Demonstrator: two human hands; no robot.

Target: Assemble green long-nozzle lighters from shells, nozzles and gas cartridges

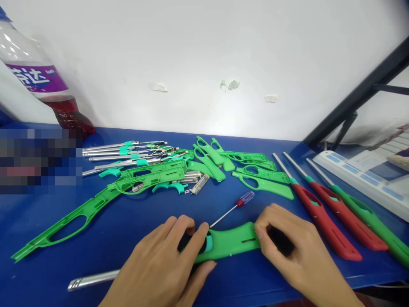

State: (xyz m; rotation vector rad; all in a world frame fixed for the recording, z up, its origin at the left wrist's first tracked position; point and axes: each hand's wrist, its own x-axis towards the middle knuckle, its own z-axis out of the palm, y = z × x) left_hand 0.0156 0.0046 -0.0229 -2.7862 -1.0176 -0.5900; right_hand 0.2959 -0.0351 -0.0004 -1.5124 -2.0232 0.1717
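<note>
Blue tabletop, smooth green lighter handle (228, 244).

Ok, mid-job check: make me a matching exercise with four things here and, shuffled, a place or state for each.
1. left hand
2. right hand
3. screwdriver
4. bottle

A. at the far left, with dark red liquid inside
B. at the butt end of the green lighter
C. beside the teal trigger
D. has a clear purple handle

1-C, 2-B, 3-D, 4-A
</note>
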